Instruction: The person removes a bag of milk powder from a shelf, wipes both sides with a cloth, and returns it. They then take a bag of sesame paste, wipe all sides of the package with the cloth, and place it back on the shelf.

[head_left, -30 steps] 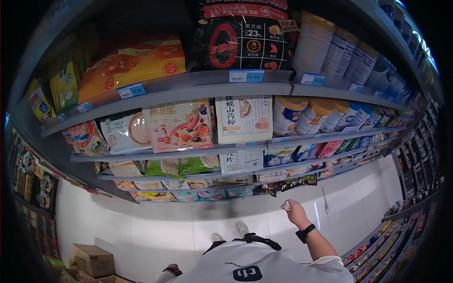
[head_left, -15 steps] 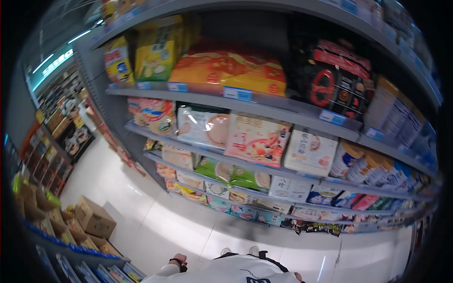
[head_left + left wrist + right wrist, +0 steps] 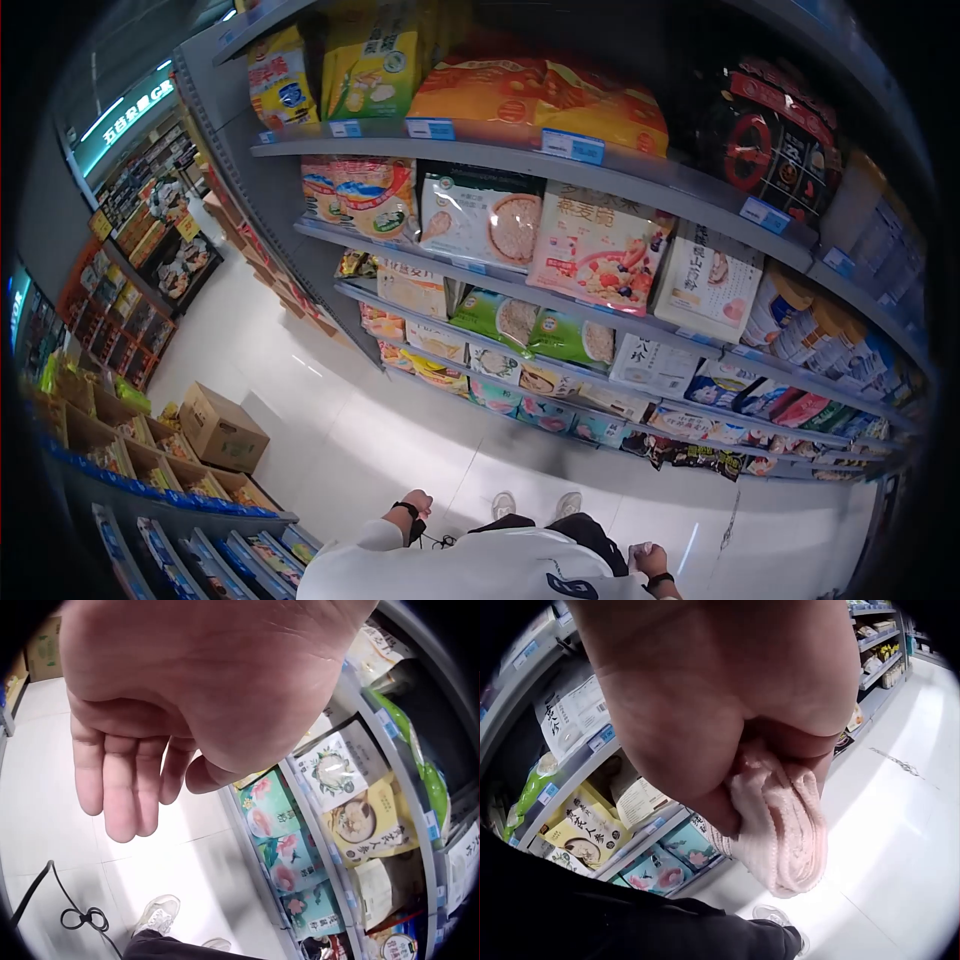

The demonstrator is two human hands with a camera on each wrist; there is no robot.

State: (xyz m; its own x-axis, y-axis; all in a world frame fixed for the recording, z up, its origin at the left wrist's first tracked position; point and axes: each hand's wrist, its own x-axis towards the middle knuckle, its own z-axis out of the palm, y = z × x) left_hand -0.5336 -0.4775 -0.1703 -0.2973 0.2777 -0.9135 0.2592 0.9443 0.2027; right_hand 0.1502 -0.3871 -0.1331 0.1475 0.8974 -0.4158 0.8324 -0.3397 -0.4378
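Note:
My right hand (image 3: 727, 712) grips a folded pale pink cloth (image 3: 784, 832) with a stitched edge, its folds hanging out past the fingers. In the head view that hand (image 3: 648, 560) is low at my right side, by the white shirt. My left hand (image 3: 202, 690) holds nothing; its fingers (image 3: 120, 787) hang loosely, slightly bent, over the floor. Seen from the head, the left hand (image 3: 417, 502) is at my left side, a dark band on its wrist. Both hands are apart from the shelves of bagged foods, such as the oat crisp bag (image 3: 600, 250).
A long grey shelf unit (image 3: 500, 155) with bags and cans runs across the front. On the left stand a cardboard box (image 3: 222, 428) and a divided wooden bin (image 3: 90, 440). White tiled floor (image 3: 400, 430) lies between. A dark cord (image 3: 52, 889) hangs beside my left leg.
The head view has turned left, bringing the left aisle and bins into sight. My right arm has dropped from reaching forward to my side. The left hand has come more fully into view.

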